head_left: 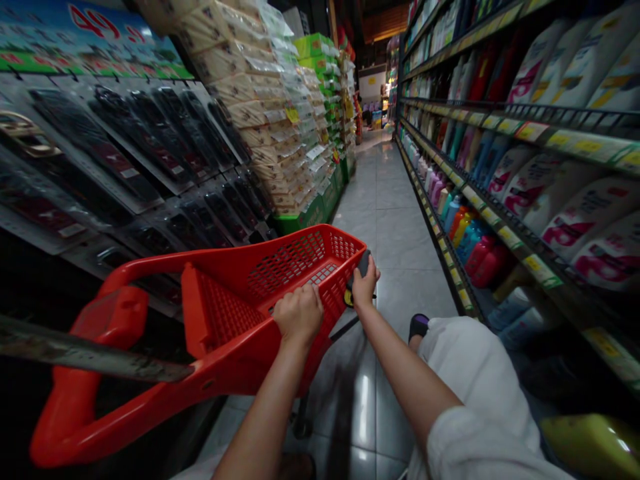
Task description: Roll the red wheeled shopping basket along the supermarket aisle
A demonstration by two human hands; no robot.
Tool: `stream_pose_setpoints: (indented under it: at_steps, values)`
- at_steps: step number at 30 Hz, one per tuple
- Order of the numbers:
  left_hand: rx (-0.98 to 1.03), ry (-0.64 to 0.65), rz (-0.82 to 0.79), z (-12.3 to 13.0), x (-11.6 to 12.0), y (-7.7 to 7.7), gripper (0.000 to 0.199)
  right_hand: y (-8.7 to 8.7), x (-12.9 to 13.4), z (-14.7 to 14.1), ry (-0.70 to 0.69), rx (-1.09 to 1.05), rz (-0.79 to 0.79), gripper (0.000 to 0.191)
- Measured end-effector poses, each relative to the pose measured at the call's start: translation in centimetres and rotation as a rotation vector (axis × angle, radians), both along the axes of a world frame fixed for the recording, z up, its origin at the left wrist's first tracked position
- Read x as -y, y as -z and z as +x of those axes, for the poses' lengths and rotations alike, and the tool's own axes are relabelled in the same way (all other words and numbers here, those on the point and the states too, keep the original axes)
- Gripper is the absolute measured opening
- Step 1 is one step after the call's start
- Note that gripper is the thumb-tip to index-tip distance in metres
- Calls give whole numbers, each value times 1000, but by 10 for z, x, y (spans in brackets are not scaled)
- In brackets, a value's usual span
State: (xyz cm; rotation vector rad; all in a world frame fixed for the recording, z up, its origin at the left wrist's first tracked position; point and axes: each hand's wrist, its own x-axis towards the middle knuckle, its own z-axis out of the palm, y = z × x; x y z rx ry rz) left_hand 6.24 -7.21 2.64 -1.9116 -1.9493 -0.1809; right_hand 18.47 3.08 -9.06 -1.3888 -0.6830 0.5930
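Observation:
A red plastic shopping cart (pixel 230 380) stands at a slant before me, its perforated basket holding nothing that I can see. My left hand (pixel 300 312) is closed over the cart's near side rim, knuckles up. At the far right corner of the basket, my right hand (pixel 366 283) is wrapped around a dark grey object (pixel 365 260). A black and yellow part (pixel 349 298) shows just below the fingers, against the cart's side; I cannot tell whether it belongs to the same object. The palm hides most of what is gripped.
Shelves of bottles (pixel 500 180) line the right side. On the left hang packaged belts (pixel 165 133), with stacked cartons (pixel 280 120) beyond. A grey tiled aisle (pixel 385 200) runs ahead. A worn metal pole (pixel 95 353) crosses the cart's handle end.

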Motion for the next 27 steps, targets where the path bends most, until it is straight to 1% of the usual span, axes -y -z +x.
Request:
stream_pose_setpoints:
  at_steps: [2, 4, 5, 7, 9, 10, 11, 13, 15, 16, 17, 18, 20, 21, 23, 25, 27]
  values:
    - [9, 4, -2, 2, -1, -1, 52, -2, 7, -15, 1, 72, 24, 62]
    - [22, 10, -8, 3, -2, -2, 51, 2, 29, -37, -19, 141, 79, 61]
    - [28, 13, -10, 3, -3, -3, 51, 5, 43, -48, -55, 168, 116, 61]
    - [39, 18, -14, 3, -4, -4, 52, 13, 71, -66, -173, 202, 196, 62]
    - [47, 16, -15, 3, -4, -5, 52, 17, 89, -73, -281, 219, 258, 60]
    - [48, 13, -15, 2, -4, -5, 52, 18, 93, -71, -303, 224, 274, 59]
    - [47, 9, -13, 2, -4, -5, 52, 16, 92, -65, -291, 227, 276, 57]
    - [41, 4, -7, 2, -3, -4, 52, 9, 78, -45, -183, 228, 249, 56]
    - [39, 1, -6, 1, -4, -3, 51, -3, 53, -18, -54, 236, 205, 59]
    - [41, 0, -9, 1, -4, -3, 51, -10, 38, -4, -31, 252, 191, 61]
    - [43, 0, -12, 1, -4, -3, 51, -17, 25, 9, -43, 283, 183, 62]
    - [45, 0, -15, 1, -4, -2, 50, -22, 13, 20, -83, 337, 178, 63]
    - [45, 2, -13, 0, -4, -2, 51, -30, -1, 34, -178, 451, 173, 63]
    - [43, 3, -9, 0, -4, -2, 51, -32, -2, 36, -214, 499, 174, 63]
    - [40, 0, -5, 0, -5, -2, 52, -33, 7, 29, -256, 560, 192, 62]
    - [41, -7, -11, 1, -5, -2, 53, -33, 27, 11, -302, 597, 235, 63]
    - [51, -9, -28, 2, -6, -4, 53, -34, 50, -8, -376, 630, 298, 64]
